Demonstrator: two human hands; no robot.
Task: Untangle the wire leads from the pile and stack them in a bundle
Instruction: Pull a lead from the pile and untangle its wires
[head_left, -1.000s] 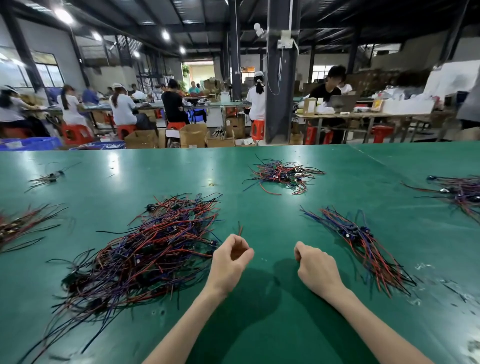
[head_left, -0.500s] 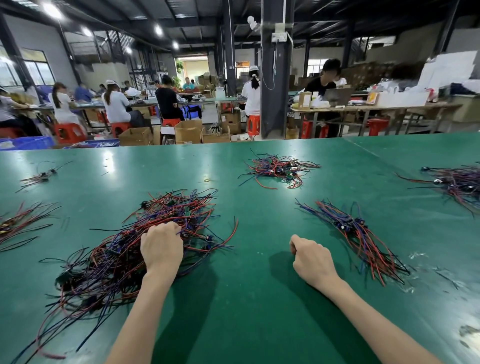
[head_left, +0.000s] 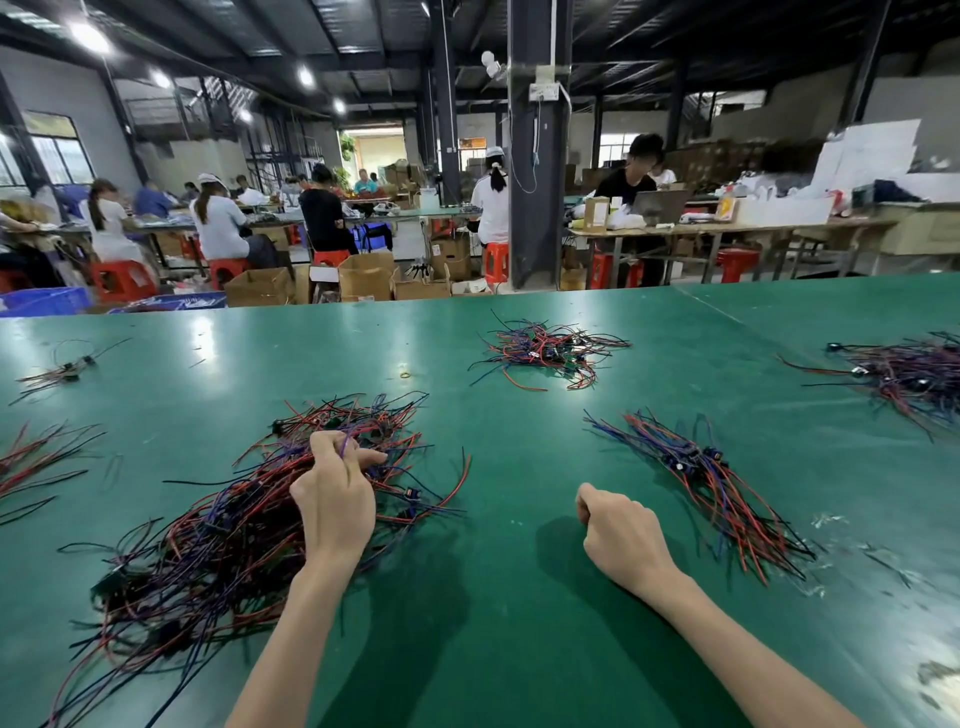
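Noted at the far left of the green tabletop (head_left: 519, 623): a thin scatter of leads (head_left: 57, 371) far back and a fan of red and black strands (head_left: 31, 462) nearer, both well apart from the work. Next rightward, the main pile (head_left: 208, 551): red, black and purple leads tangled with small black connectors, long axis from near left to far right. Over its far right part, the left hand (head_left: 337, 499), grip closed round a few purple leads (head_left: 344, 444); remainder of those leads buried in the tangle, free ends not traceable. Judged step: drawing leads out of the pile. On bare tabletop between pile and bundle, touching neither, the right hand (head_left: 621, 535), grip curled to a fist, nothing seen in it. Just beyond it to the right, the sorted bundle (head_left: 711, 483): strands roughly parallel, long axis from far left to near right, connectors clustered about mid-length. Governing relation: bundle to the right of the gripped leads, right hand between them and nearer the bundle; judged need for a handover or a carry across the open gap, plus a turn of the leads onto the bundle's axis. Judged risk: neighbouring strands dragged along. Further back, a third tangle (head_left: 550, 348) mid-tabletop and another heap (head_left: 914, 371) at the right edge. Surface smooth and glossy, lamp reflections far left, small scraps near right. Beyond: large workshop, dark pillar (head_left: 535, 156), seated workers at benches, red stools (head_left: 122, 278), cardboard boxes (head_left: 363, 275).
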